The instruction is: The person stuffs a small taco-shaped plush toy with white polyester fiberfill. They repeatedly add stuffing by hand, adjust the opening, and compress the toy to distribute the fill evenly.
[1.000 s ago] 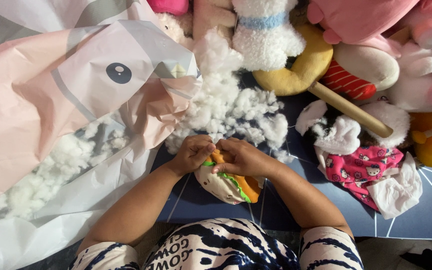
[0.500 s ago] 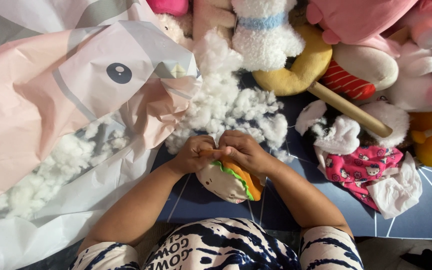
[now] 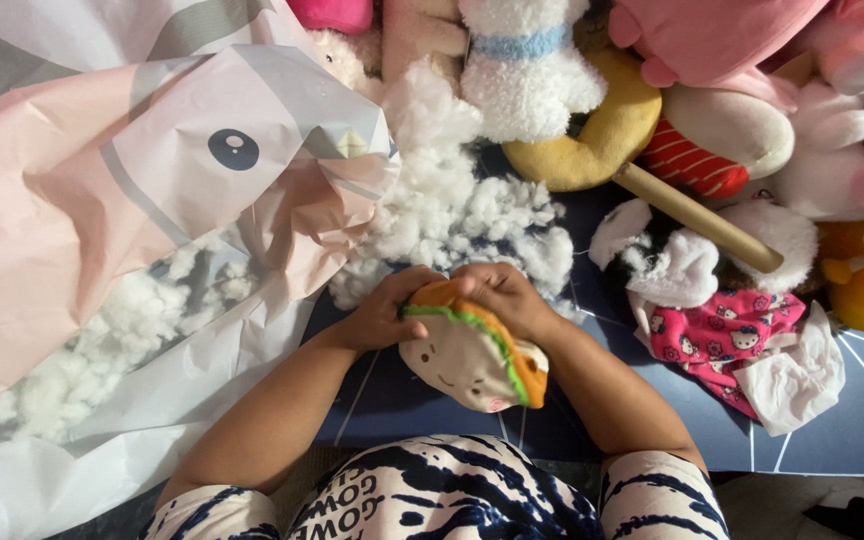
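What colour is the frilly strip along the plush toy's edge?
Green, next to an orange band, on the cream plush toy; the head view shows it best.

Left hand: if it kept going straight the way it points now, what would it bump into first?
The left hand points up and right along the plush toy, so it would likely meet the right hand first, then the white stuffing; depth is unclear.
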